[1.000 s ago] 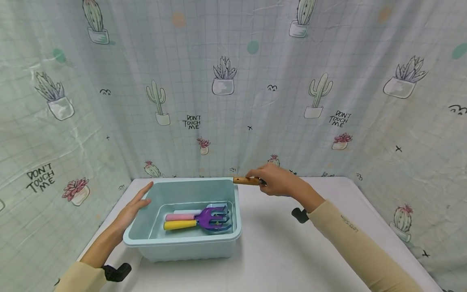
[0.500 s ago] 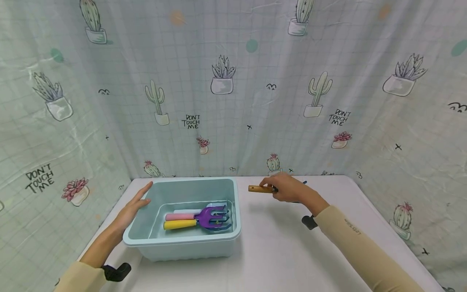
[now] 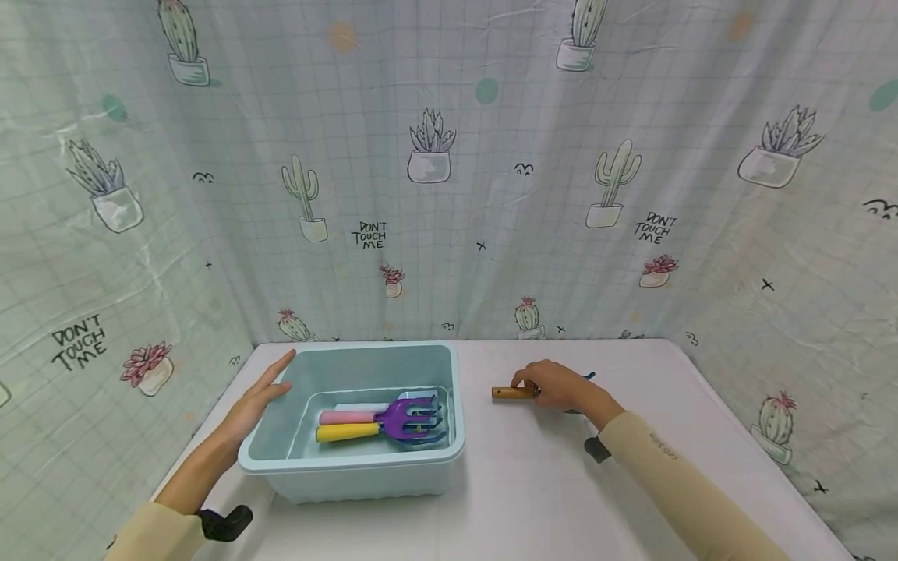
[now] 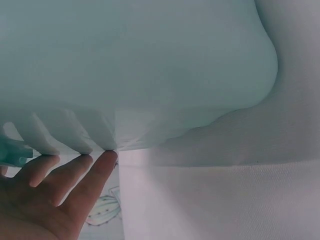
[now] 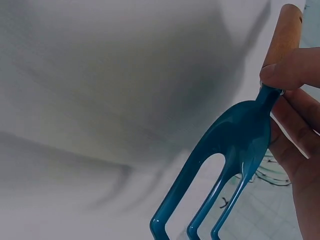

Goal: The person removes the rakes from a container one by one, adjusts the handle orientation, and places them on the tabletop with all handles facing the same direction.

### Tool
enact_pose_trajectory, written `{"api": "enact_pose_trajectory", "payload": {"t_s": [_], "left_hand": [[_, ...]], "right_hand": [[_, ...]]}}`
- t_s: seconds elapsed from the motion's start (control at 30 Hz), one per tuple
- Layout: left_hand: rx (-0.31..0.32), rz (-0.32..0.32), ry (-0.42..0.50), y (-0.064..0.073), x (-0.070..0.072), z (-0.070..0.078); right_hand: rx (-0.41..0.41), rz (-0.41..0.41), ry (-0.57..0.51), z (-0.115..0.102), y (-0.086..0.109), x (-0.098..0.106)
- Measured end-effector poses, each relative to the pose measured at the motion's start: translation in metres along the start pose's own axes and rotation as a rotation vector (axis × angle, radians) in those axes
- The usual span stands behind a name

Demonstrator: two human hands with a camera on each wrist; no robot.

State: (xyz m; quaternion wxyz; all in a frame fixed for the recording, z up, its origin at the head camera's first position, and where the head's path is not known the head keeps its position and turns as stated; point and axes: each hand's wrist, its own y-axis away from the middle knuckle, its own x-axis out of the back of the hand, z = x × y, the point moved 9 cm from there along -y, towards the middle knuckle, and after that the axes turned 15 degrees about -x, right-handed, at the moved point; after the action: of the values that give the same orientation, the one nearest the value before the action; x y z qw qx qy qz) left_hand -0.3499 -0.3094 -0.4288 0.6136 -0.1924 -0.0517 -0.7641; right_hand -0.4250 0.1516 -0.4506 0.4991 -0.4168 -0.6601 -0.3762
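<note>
A light blue plastic bin [image 3: 351, 481] stands on the left half of the table. My left hand [image 3: 247, 409] rests at its left side, fingers straight; in the left wrist view the fingertips touch the bin's outer wall [image 4: 130, 65]. My right hand [image 3: 557, 384], right of the bin, pinches a hand rake [image 3: 510, 393] where its wooden handle meets the head. The right wrist view shows the rake's blue head [image 5: 245, 130] with three bent tines, close over the table. In the bin lie a purple garden fork [image 3: 403, 419] with a yellow handle and a pink-handled tool [image 3: 347, 418], partly hidden.
A white tabletop [image 3: 519, 499] extends in front of and to the right of the bin. Behind and at both sides hangs a curtain [image 3: 477, 273] printed with cacti. Black straps [image 3: 224, 523] sit at both wrists.
My right hand has carried the hand rake from above the bin's right back corner to the right and down, low over the table. The left hand and bin have stayed in place.
</note>
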Motion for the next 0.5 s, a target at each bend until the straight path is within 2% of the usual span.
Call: {"api": "enact_pose_trajectory", "payload": {"t_s": [0.5], "left_hand": [[-0.005,0.007,0.029,0.001,-0.001,0.001]], "right_hand": [[-0.006,-0.003,-0.040,0.007,-0.006,-0.018]]}}
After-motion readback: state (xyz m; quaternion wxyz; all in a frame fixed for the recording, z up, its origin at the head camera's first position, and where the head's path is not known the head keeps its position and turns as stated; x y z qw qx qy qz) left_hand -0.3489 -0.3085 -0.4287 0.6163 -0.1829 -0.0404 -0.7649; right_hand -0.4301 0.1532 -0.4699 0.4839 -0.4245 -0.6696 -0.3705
